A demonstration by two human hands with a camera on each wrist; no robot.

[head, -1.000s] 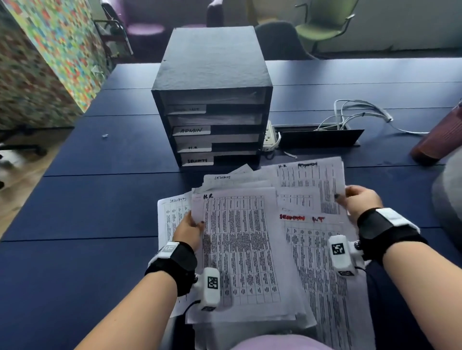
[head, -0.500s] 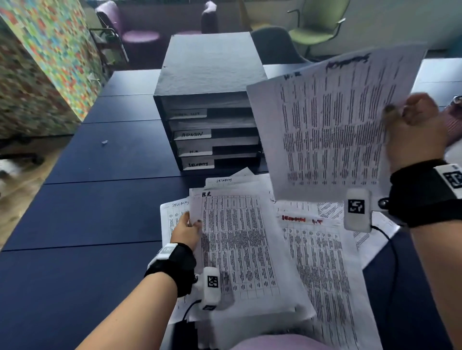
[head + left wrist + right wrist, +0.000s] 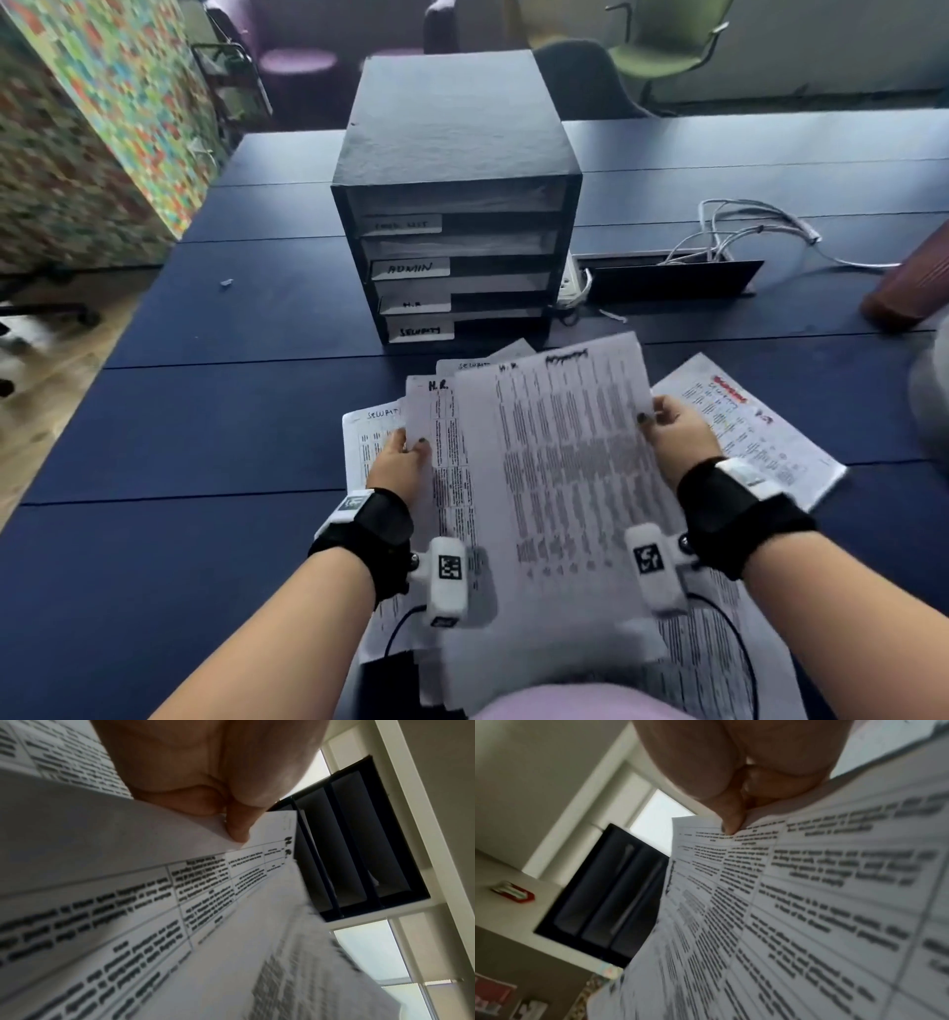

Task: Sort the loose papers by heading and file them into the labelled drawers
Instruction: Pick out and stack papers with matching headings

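A: Where's the top sheet (image 3: 565,462)?
B: Over the paper pile (image 3: 441,452), in front of the drawer unit (image 3: 452,205). My R hand (image 3: 678,437) pinches its R edge, thumb on top.
A: And your L?
B: L hand (image 3: 398,460) grips the pile's L edge at the H.R. sheet (image 3: 429,411), thumb on top, fingers under.
A: Anything else?
B: A red-headed sheet (image 3: 744,437) lies on the table (image 3: 205,437), just R of my R hand.

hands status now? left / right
Left hand: pinching the H.R. sheet at its left edge.
Right hand: pinching the top sheet at its right edge.
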